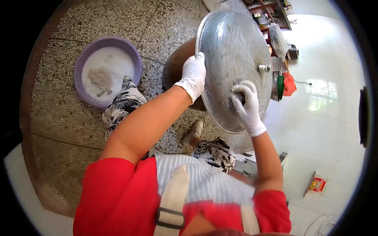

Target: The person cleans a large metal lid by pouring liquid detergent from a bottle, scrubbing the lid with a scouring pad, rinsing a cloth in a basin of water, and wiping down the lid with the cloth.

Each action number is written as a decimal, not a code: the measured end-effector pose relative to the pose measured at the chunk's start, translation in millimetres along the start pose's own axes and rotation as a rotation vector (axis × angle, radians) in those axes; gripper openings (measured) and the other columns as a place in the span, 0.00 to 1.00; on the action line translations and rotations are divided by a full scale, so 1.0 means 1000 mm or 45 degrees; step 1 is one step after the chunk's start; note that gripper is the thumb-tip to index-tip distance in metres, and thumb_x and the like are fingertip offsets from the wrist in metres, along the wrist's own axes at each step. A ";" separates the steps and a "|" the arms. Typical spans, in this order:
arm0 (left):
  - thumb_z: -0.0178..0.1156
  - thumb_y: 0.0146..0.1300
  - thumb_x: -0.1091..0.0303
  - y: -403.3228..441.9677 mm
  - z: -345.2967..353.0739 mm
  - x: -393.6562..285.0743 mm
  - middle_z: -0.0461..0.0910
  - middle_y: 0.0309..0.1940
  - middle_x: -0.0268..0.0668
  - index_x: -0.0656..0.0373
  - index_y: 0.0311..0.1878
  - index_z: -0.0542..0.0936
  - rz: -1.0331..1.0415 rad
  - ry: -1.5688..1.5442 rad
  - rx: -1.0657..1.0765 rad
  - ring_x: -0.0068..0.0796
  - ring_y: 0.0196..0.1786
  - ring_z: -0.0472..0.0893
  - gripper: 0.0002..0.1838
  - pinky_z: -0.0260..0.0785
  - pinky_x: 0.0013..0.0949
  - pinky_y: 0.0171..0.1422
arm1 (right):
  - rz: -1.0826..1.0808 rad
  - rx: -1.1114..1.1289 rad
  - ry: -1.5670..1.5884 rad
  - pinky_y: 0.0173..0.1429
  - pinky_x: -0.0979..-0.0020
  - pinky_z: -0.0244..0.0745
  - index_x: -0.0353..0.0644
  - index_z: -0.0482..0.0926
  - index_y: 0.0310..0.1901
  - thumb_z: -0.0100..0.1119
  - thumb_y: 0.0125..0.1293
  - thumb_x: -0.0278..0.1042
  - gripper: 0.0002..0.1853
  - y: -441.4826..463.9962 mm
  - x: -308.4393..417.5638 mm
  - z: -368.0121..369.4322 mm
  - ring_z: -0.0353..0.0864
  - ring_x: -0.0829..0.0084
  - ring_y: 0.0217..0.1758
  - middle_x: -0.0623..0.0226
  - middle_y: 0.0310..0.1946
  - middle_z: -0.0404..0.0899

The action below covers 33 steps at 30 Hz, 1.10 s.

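A large round metal lid (228, 51), wet and streaked with suds, is tilted up in front of me with its knob (264, 68) toward the right. My left hand (192, 76), in a white glove, is closed around the lid's left rim. My right hand (248, 105), also gloved, presses on the lid's face with curled fingers. Beneath those fingers is a dark scouring pad (238, 94), mostly covered by the hand. Behind the lid stands a large brown pot or vat (177, 63), partly hidden.
A purple basin (80, 78) of sudsy water with a greyish cloth-like thing (101, 78) in it sits on the speckled floor (59, 122) at left. Shelves (271, 11) with bags stand along the tiled wall. A green-rimmed bowl (280, 87) lies near a red bag (289, 83).
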<state>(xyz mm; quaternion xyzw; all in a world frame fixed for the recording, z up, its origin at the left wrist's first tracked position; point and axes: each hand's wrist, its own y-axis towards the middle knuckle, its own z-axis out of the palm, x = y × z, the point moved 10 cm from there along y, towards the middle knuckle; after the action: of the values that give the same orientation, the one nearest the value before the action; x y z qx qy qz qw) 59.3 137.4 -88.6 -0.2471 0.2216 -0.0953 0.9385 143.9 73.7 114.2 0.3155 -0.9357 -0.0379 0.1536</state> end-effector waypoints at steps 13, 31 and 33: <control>0.47 0.77 0.56 -0.015 0.005 -0.019 0.77 0.31 0.32 0.64 0.44 0.79 0.150 -0.089 0.000 0.23 0.34 0.71 0.19 0.67 0.31 0.43 | -0.424 -0.165 -0.047 0.57 0.59 0.69 0.42 0.80 0.43 0.64 0.59 0.28 0.11 0.080 0.030 0.020 0.78 0.58 0.47 0.60 0.40 0.80; 0.48 0.76 0.57 -0.003 0.007 -0.019 0.75 0.29 0.30 0.63 0.41 0.79 0.196 -0.023 0.033 0.22 0.32 0.69 0.19 0.65 0.32 0.41 | -0.248 -0.136 -0.041 0.54 0.60 0.69 0.41 0.81 0.37 0.62 0.58 0.29 0.06 0.053 0.026 0.017 0.76 0.59 0.49 0.61 0.38 0.81; 0.48 0.76 0.57 -0.007 0.009 -0.018 0.75 0.29 0.30 0.63 0.41 0.80 0.184 -0.045 0.036 0.22 0.32 0.69 0.19 0.65 0.31 0.41 | -0.260 -0.171 -0.059 0.53 0.60 0.70 0.40 0.81 0.37 0.61 0.58 0.30 0.06 0.078 0.017 0.016 0.76 0.58 0.47 0.61 0.37 0.81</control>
<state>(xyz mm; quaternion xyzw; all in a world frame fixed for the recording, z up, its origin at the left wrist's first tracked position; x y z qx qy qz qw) 46.9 140.1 -71.6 -0.2189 0.2208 -0.0261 0.9501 80.7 124.8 116.4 0.3970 -0.8974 -0.1232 0.1482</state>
